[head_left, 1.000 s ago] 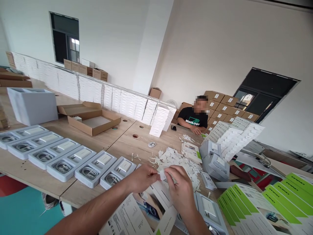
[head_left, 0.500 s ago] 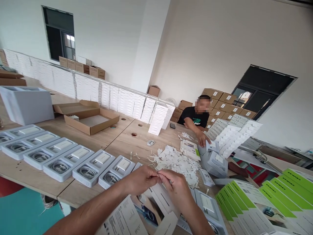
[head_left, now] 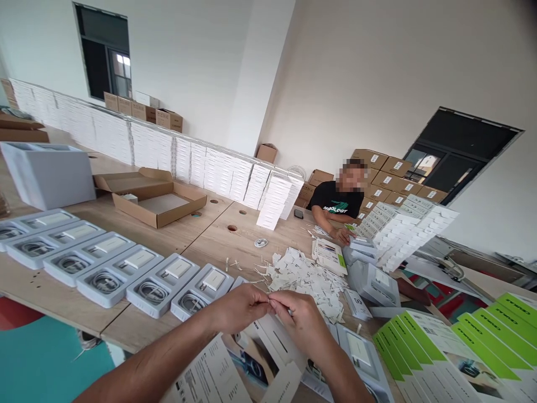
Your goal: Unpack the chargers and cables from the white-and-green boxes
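My left hand (head_left: 241, 308) and my right hand (head_left: 297, 322) meet fingertip to fingertip, both closed in a pinch. What lies between the fingertips is too small and covered to make out. Just below them is a flattened printed carton (head_left: 210, 372), white with a picture of a dark device, partly hidden by my hands and forearms. Light-coloured trays, each with a coiled cable and a white charger, line the near edge, including one tray (head_left: 180, 280) left of my hands and another (head_left: 363, 358) beside my right forearm.
A heap of white paper scraps (head_left: 308, 280) lies beyond my hands. Green-and-white cartons (head_left: 419, 347) overlap at right. An opened brown box (head_left: 159, 204) and stacked white boxes (head_left: 229, 173) stand farther back. Across the table, a person (head_left: 335, 204) in a black shirt reaches toward stacked trays (head_left: 380, 285).
My hands keep their pinch, almost unmoved. The camera view has shifted slightly. Across the table, the person's hand has drawn back a little at the trays.
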`<state>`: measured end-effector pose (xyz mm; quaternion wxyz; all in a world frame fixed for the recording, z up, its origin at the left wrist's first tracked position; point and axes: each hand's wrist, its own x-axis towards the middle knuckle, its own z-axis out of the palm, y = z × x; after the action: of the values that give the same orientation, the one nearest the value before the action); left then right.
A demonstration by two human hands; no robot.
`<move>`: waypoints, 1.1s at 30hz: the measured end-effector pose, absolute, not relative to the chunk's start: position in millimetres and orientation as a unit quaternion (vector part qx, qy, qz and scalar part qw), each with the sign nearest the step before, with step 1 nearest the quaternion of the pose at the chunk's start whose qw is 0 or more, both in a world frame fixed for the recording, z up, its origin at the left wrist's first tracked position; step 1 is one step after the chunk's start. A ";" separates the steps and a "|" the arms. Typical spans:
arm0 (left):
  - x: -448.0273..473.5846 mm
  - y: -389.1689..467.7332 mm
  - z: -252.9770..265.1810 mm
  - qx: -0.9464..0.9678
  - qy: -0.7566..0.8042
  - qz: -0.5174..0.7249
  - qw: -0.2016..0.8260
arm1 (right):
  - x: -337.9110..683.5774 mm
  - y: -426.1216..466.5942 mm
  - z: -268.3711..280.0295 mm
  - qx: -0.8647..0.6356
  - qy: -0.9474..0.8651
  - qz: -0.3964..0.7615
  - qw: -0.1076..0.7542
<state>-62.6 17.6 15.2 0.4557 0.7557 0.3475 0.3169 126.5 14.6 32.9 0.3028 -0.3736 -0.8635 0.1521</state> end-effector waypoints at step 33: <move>-74.4 24.1 -12.7 0.637 0.430 0.388 0.509 | 130.0 55.4 35.6 -0.407 -0.821 0.255 0.310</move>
<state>-74.4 24.1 -12.7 0.5091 0.6366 0.4299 0.3881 130.0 55.4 35.6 0.3099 -0.4069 -0.8205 0.2553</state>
